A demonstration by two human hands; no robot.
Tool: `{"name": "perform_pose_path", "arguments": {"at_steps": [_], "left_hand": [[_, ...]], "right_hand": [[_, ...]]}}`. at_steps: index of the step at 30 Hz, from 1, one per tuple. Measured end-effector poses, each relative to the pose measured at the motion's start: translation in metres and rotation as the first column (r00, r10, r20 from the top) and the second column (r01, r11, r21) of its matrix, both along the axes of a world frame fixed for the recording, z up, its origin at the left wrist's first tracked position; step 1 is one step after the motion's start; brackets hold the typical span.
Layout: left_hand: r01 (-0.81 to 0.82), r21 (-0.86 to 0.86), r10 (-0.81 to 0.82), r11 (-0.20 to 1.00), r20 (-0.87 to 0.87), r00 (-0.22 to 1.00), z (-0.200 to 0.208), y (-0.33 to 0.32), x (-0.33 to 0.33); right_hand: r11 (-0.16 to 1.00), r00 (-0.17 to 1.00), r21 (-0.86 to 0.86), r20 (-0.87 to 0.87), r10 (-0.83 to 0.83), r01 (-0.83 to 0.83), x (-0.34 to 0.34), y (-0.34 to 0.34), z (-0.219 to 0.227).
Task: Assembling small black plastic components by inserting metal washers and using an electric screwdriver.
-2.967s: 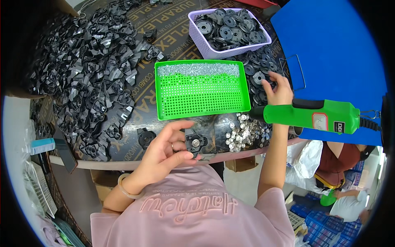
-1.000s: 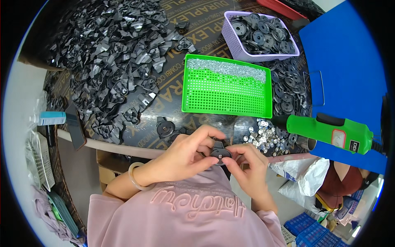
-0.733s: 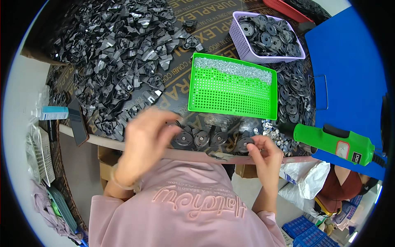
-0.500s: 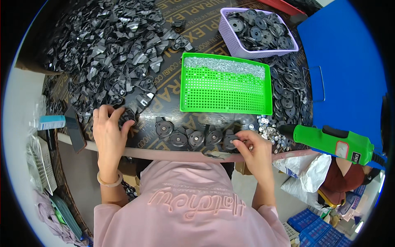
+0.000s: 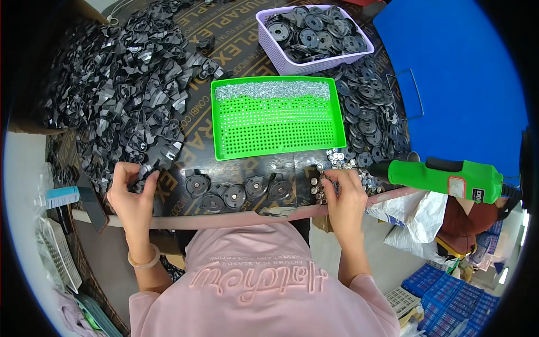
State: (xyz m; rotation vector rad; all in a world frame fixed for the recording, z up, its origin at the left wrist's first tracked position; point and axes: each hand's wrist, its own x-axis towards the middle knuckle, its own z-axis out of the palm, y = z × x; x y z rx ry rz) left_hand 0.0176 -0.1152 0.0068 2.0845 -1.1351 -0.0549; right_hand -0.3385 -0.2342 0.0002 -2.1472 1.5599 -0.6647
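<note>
My left hand [image 5: 132,194] pinches a black plastic part [image 5: 144,172] between thumb and fingers, at the near edge of a big heap of similar black parts [image 5: 132,84]. My right hand [image 5: 345,196] has its thumb and fingers drawn together at a scatter of small silvery metal bushings [image 5: 316,190]; what sits between the fingertips is hidden. Between my hands, several round black disc assemblies [image 5: 234,195] lie in a loose row, with small metal pieces at their centres.
A green perforated tray [image 5: 275,153] holds silvery pins along its far side. Behind it stands a lilac basket [image 5: 311,66] of black discs. More discs [image 5: 368,112] are piled beside the tray. A green power screwdriver [image 5: 443,177] lies at right, near a blue bin [image 5: 455,84].
My right hand has left the rightmost disc assembly and reached right to the metal bushings. My left hand has drawn a black part slightly toward the near table edge. The view has shifted.
</note>
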Motion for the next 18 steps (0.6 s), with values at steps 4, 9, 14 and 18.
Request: {"name": "perform_pose_path", "arguments": {"at_steps": [4,9,14,18], "left_hand": [[0.074,-0.127,-0.120,0.989,-0.402,0.908,0.007,-0.009,-0.011],[0.200,-0.289,-0.341,0.936,-0.615,0.711,0.016,-0.025,-0.040],[0.232,-0.257,-0.333,0.938,-0.854,0.400,0.025,-0.025,-0.062],[0.381,-0.378,-0.512,0.844,-0.779,0.362,0.013,-0.028,-0.069]], "right_hand": [[0.995,0.995,-0.096,-0.091,-0.040,0.031,0.000,-0.006,-0.007],[0.989,0.988,-0.142,-0.139,-0.070,0.050,0.007,-0.011,-0.016],[0.989,0.993,-0.147,-0.107,-0.049,0.033,0.007,-0.010,-0.015],[0.995,0.999,-0.100,-0.031,-0.005,0.002,0.007,-0.010,-0.013]]}}
